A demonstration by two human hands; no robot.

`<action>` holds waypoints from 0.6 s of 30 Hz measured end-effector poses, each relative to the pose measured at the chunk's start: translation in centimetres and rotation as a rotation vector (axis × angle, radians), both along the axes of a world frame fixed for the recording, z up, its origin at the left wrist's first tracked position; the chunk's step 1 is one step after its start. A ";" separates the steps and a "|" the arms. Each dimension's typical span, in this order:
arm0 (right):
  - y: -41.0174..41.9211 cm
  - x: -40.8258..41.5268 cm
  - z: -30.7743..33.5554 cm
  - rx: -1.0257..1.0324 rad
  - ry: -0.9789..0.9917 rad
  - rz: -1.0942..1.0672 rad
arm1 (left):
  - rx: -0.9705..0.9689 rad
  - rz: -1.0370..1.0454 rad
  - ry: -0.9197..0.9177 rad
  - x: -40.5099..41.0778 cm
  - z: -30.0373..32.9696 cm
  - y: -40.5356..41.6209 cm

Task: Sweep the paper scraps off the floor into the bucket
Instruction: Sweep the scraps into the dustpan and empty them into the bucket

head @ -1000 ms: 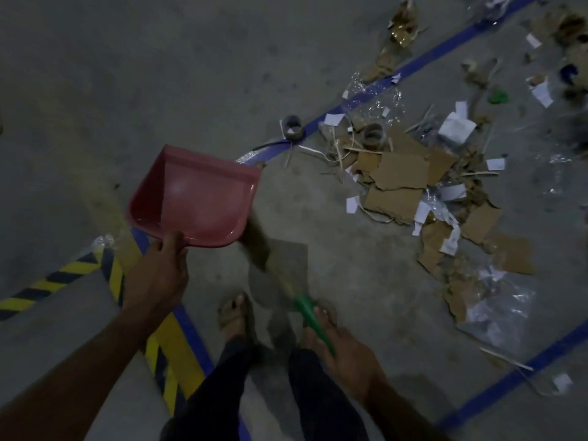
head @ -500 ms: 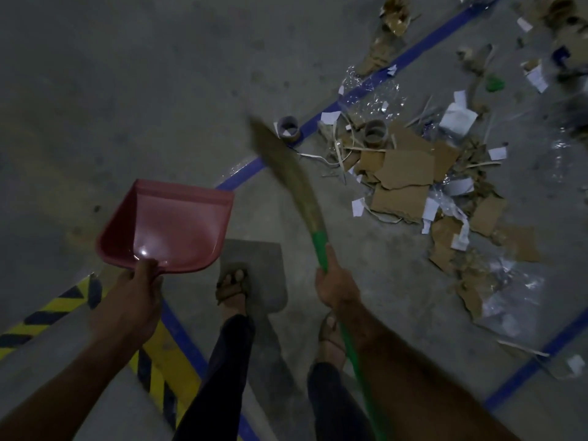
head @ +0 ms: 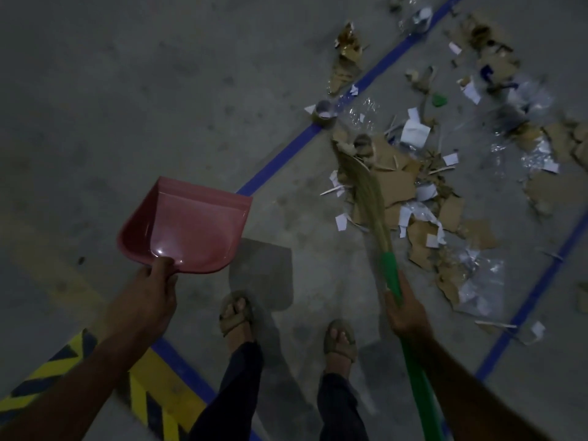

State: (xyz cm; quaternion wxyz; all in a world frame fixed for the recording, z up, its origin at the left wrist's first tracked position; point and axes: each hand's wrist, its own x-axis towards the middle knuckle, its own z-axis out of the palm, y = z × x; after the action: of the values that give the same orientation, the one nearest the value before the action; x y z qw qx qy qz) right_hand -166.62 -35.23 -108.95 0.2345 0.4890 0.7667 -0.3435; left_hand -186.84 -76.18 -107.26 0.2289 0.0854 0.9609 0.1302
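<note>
My left hand [head: 149, 291] grips the near edge of a red dustpan [head: 187, 224], held above the floor at centre left, its pan holding nothing. My right hand [head: 405, 308] grips the green handle of a broom [head: 369, 198]. The broom's straw head reaches forward onto a pile of paper scraps [head: 413, 135] and torn cardboard [head: 394, 183] at the right. No bucket is in view.
Blue tape lines [head: 286, 151] cross the grey concrete floor. Yellow-and-black hazard striping [head: 149, 389] lies at the lower left. A tape roll [head: 324, 111] sits on the blue line. Clear plastic wrap [head: 483, 281] and more litter spread to the right. My sandalled feet [head: 237, 313] stand below centre.
The broom swung from near my feet up and to the right, its head now on the scrap pile. My right hand moved right. The dustpan dropped slightly, then rose again.
</note>
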 end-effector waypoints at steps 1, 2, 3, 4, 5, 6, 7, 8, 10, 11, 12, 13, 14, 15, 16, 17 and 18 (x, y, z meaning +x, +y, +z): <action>-0.5 1.1 0.9 0.014 0.010 0.019 | 0.007 0.002 -0.011 -0.8 0.4 -0.4; -1.2 2.0 1.8 0.043 0.000 0.045 | 0.016 0.007 -0.016 -1.6 0.7 -0.8; -1.9 2.7 2.5 0.067 -0.020 0.064 | 0.021 0.012 -0.011 -2.4 1.1 -1.2; -2.6 3.2 3.2 0.086 -0.051 0.083 | 0.016 0.018 -0.006 -3.1 1.4 -1.7; -3.3 3.5 3.8 0.086 -0.074 0.107 | 0.007 0.026 -0.001 -3.9 1.7 -2.3; -3.9 3.9 4.1 0.078 -0.081 0.136 | 0.000 0.033 0.004 -4.6 1.9 -2.9; -4.7 3.9 4.5 0.058 -0.079 0.169 | -0.003 0.039 0.013 -5.3 2.2 -3.5; -5.6 3.6 4.8 0.038 -0.083 0.213 | -0.004 0.046 0.021 -5.9 2.4 -4.1; -7.0 3.2 4.0 0.026 -0.078 0.339 | 0.009 0.056 0.035 -7.0 2.8 -5.1; -7.7 2.7 3.2 0.006 -0.084 0.416 | 0.018 0.056 0.044 -7.4 3.0 -5.5; -8.8 1.6 2.5 -0.025 -0.079 0.488 | 0.023 0.055 0.051 -7.7 3.1 -5.8; -10.2 0.2 1.9 -0.037 -0.062 0.554 | 0.024 0.056 0.055 -8.0 3.1 -6.1; -11.6 -1.5 1.1 -0.054 -0.020 0.612 | 0.021 0.060 0.052 -8.2 3.0 -6.3; -12.9 -3.7 0.5 -0.038 0.072 0.608 | 0.012 0.067 0.043 -8.3 2.9 -6.5; -14.2 -6.1 0.1 -0.036 0.117 0.659 | -0.002 0.073 0.031 -8.5 2.8 -6.5; -15.4 -8.4 -0.7 0.046 0.144 0.833 | -0.013 0.076 0.020 -8.7 2.5 -6.4; -16.5 -10.5 -1.7 0.033 0.102 0.923 | -0.016 0.076 0.012 -9.0 2.3 -6.2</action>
State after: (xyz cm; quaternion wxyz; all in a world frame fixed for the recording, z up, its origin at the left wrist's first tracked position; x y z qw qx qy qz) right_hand -177.16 -51.75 -110.61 0.3170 0.0827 0.9201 -0.2146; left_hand -195.84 -82.40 -104.93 0.2185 0.0477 0.9659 0.1306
